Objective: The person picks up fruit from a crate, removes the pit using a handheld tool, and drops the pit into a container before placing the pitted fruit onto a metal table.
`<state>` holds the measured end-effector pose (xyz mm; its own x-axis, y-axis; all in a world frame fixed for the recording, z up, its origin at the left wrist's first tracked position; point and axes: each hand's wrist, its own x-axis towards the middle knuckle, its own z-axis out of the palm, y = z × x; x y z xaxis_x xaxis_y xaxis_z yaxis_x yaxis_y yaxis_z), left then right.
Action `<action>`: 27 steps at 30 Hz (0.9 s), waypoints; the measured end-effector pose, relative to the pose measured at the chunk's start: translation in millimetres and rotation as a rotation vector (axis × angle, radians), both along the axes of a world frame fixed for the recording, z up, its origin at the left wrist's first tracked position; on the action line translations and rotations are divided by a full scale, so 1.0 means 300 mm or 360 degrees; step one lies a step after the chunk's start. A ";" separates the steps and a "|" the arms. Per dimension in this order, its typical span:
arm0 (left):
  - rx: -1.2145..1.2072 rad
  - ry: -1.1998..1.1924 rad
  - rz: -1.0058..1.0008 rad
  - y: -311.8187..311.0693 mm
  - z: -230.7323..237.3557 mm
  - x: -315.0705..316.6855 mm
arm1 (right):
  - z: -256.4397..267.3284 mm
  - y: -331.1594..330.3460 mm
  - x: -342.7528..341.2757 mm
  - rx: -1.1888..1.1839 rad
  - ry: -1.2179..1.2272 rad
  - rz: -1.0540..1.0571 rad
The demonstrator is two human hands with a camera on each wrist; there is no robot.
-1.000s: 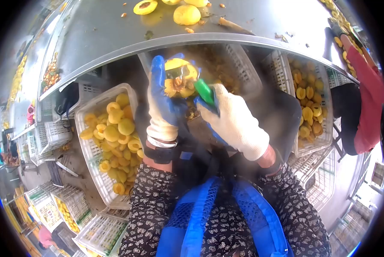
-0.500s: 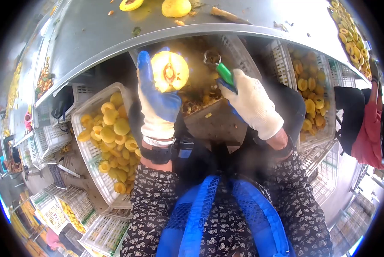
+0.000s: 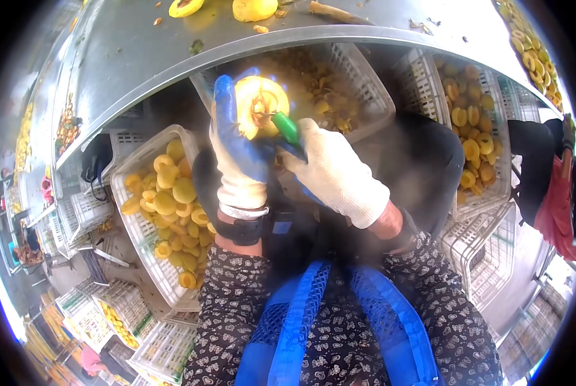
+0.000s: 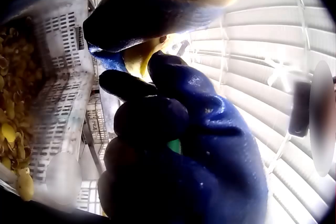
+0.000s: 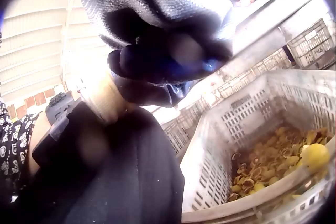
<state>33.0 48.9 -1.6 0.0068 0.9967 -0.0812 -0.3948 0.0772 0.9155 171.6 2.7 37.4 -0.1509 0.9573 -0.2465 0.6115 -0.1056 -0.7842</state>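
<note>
My gloved left hand (image 3: 237,151) holds a yellow peach half (image 3: 244,96) with its cut face up and a reddish-brown pit hollow in the middle. My gloved right hand (image 3: 342,170) grips the green handle of a pitting tool (image 3: 286,127). The tool's metal end is at the hollow, mostly hidden against the fruit. In the left wrist view, a strip of peach (image 4: 139,58) shows between blue-coated fingers, with a bit of green handle (image 4: 175,145) among curled fingers below. Dark gloved fingers (image 5: 157,61) fill the top of the right wrist view.
Under the metal table (image 3: 140,71), a white crate (image 3: 381,96) of peach scraps sits beyond my hands. Crates of yellow peach halves stand left (image 3: 124,193) and right (image 3: 503,174). Peach pieces (image 3: 254,9) lie on the tabletop. Another person (image 3: 555,212) is at far right.
Half a second ago the tool was apart from the peach half, its metal loop showing to the right. My right hand has since moved left, bringing the tool back to the fruit's middle.
</note>
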 end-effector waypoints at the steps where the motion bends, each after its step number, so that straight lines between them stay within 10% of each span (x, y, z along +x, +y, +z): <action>1: -0.0025 -0.0016 0.0027 -0.001 0.005 0.006 | -0.012 -0.004 -0.003 0.0012 0.0010 0.0003; 12: 0.0350 0.0833 -0.0007 -0.009 -0.019 0.016 | 0.036 -0.037 0.046 -0.0369 0.0077 0.0113; 19: -0.0210 0.0289 -0.0319 -0.021 0.032 0.021 | 0.055 -0.079 0.063 -0.0735 0.0522 0.0021; 27: -0.0114 -0.0061 -0.0134 -0.023 -0.030 0.033 | 0.009 -0.112 0.004 -0.0239 -0.0014 0.0005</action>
<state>42.9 42.0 -10.7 0.0948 0.9841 -0.1504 -0.4187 0.1764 0.8908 172.6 -31.0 40.2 -0.1511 0.9091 -0.3882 0.6189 -0.2192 -0.7543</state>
